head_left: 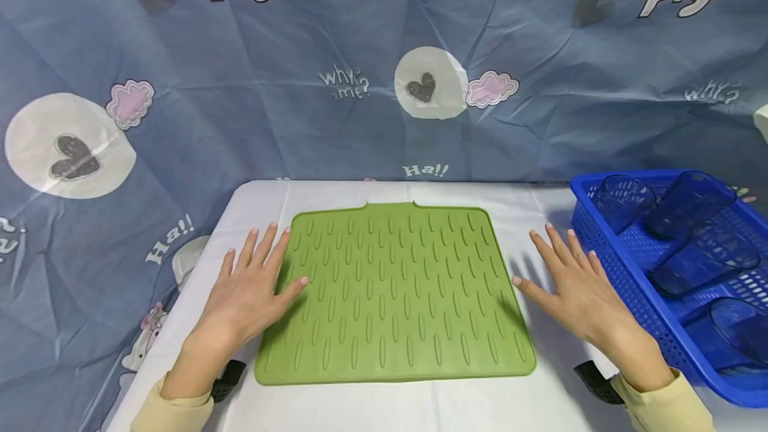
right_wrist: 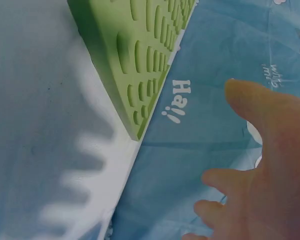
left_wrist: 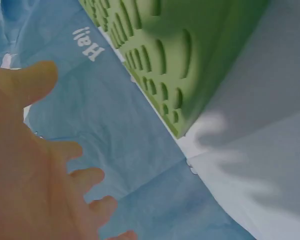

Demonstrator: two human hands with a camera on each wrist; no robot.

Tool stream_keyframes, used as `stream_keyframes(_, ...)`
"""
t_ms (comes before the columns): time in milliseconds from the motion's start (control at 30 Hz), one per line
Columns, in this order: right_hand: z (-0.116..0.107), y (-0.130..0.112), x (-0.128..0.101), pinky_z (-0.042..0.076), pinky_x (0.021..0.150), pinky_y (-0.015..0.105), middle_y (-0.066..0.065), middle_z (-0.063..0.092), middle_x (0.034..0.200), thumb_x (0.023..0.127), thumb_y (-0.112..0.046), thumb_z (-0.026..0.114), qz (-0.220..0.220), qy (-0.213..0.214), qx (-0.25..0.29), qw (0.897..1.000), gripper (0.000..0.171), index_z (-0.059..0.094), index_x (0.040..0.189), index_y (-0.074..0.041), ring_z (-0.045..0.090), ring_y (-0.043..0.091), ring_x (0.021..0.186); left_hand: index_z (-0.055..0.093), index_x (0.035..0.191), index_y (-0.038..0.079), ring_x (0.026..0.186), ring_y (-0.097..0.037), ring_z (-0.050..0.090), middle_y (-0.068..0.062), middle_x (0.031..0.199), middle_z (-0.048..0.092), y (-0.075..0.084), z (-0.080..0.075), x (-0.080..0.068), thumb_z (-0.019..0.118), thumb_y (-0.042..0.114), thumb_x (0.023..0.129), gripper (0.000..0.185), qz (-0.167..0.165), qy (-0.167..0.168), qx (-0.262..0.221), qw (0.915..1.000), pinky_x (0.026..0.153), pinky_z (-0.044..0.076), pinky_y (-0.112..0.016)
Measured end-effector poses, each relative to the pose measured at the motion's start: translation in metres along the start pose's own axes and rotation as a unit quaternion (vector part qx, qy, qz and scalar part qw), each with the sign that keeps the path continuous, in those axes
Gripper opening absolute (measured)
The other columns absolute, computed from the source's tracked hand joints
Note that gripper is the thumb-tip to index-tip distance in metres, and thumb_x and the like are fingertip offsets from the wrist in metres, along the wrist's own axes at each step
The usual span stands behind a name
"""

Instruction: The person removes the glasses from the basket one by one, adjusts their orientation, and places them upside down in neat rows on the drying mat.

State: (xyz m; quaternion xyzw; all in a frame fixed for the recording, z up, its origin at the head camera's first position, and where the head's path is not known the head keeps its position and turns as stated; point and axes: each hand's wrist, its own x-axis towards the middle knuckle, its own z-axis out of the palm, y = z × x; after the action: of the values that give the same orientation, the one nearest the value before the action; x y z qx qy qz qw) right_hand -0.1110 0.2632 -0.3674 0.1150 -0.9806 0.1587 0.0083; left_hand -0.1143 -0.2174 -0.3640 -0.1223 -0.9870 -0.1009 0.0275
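A green ribbed drying mat [head_left: 396, 285] lies flat on the white table, its spout side facing the back. Over the mat's left edge hovers my left hand [head_left: 249, 292], palm down with fingers spread and nothing held. My right hand [head_left: 576, 285] is held the same way, between the mat's right edge and a blue plastic basket [head_left: 624, 279]. In the left wrist view the left hand [left_wrist: 35, 165] is apart from the mat [left_wrist: 165, 50]. The right wrist view likewise has the right hand [right_wrist: 270, 150] clear of the mat [right_wrist: 125, 60], with finger shadows on the cloth.
Several clear drinking glasses [head_left: 705, 255] lie or stand tilted inside the basket on the right. A white cloth [head_left: 360, 409] covers the table. Behind it hangs a blue printed curtain [head_left: 336, 125], which also runs down the left side.
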Motion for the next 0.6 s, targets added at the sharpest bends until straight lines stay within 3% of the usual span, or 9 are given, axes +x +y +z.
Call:
stream_keyframes(300, 0.0, 0.002, -0.001, 0.0, 0.117, 0.058, 0.011, 0.01, 0.163, 0.092, -0.05, 0.065, -0.067, 0.083, -0.01, 0.994, 0.086, 0.022, 0.158, -0.015, 0.002, 0.035, 0.148, 0.014, 0.159, 0.025, 0.149, -0.028, -0.006, 0.0, 0.164, 0.001, 0.011, -0.007, 0.005, 0.057, 0.054, 0.095, 0.082, 0.077, 0.003, -0.101, 0.9919, 0.113, 0.001, -0.066)
stream_keyframes(600, 0.003, 0.003, 0.007, 0.013, 0.118, 0.054, 0.016, 0.029, 0.157, 0.083, -0.033, 0.078, -0.138, 0.141, 0.0, 0.98, 0.083, 0.037, 0.151, -0.009, 0.023, 0.04, 0.143, 0.025, 0.157, 0.026, 0.149, -0.031, 0.005, -0.002, 0.164, 0.012, 0.015, -0.002, 0.005, 0.069, 0.038, 0.092, 0.079, 0.131, 0.035, -0.122, 0.9832, 0.113, 0.014, -0.066)
